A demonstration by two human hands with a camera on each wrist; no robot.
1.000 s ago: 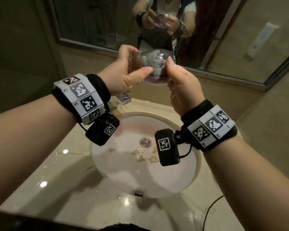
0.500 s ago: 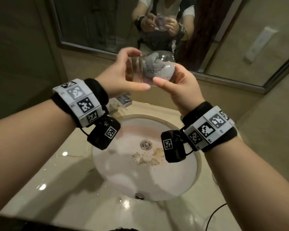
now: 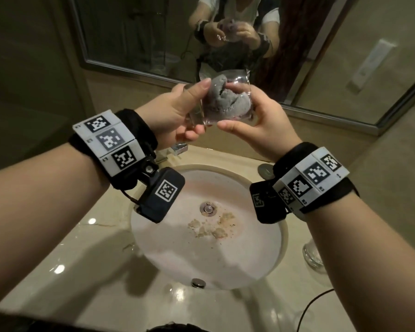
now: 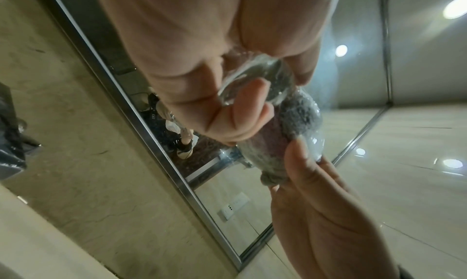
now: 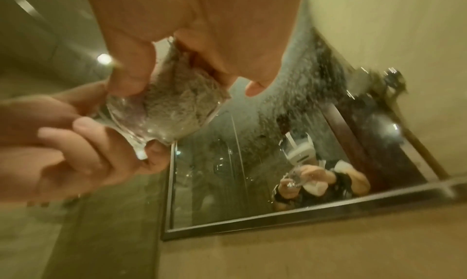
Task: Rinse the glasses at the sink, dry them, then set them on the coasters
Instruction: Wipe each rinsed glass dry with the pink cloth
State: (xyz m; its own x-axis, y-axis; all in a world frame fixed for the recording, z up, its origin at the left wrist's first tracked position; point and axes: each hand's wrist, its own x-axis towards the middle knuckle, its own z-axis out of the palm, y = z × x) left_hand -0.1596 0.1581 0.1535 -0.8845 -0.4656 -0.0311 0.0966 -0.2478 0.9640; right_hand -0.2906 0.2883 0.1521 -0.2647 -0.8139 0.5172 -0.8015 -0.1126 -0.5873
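beige marble counter [image 3: 58,279] with round white basin [image 3: 201,264], near centre; crumbly debris [image 3: 211,227] beside the metal drain [image 3: 208,208]. metal-framed mirror [image 3: 139,32] on the far wall, above a chrome tap [image 3: 180,147]. beige tiled walls left and right. a black cable [image 3: 314,305] lies near right. ceiling spotlights [image 4: 456,7] glow overhead.
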